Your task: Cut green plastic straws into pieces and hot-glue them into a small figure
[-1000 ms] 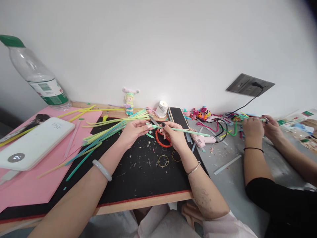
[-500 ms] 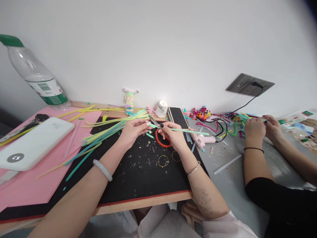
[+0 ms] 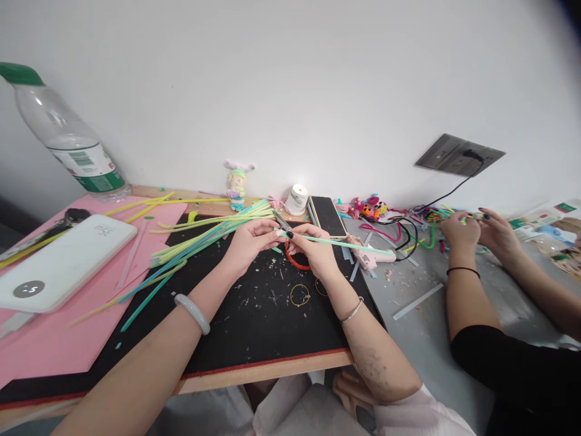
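Note:
My left hand (image 3: 252, 243) and my right hand (image 3: 313, 247) meet above the black mat, fingertips close together. Between them they pinch a light green pipe cleaner (image 3: 347, 244), whose long free end sticks out to the right past my right hand. Just behind my fingers shows the grey blade of a pair of scissors (image 3: 282, 221); its red-orange handle is partly covered by my right hand. To the left lies a bundle of yellow, green and blue pipe cleaners (image 3: 200, 242).
The black mat (image 3: 263, 339) carries scraps and thin gold rings (image 3: 299, 295). A power bank (image 3: 68, 260), a bottle (image 3: 77, 139), a small doll (image 3: 236, 189), a paper cup (image 3: 297, 200), a phone (image 3: 327, 216) and a pink glue gun (image 3: 370, 257) surround it. A co-worker's hands (image 3: 463, 233) work at right.
My fingertips have drawn slightly closer together. The pipe cleaner's free end now reaches farther right and tilts lower. The co-worker's hands have shifted slightly.

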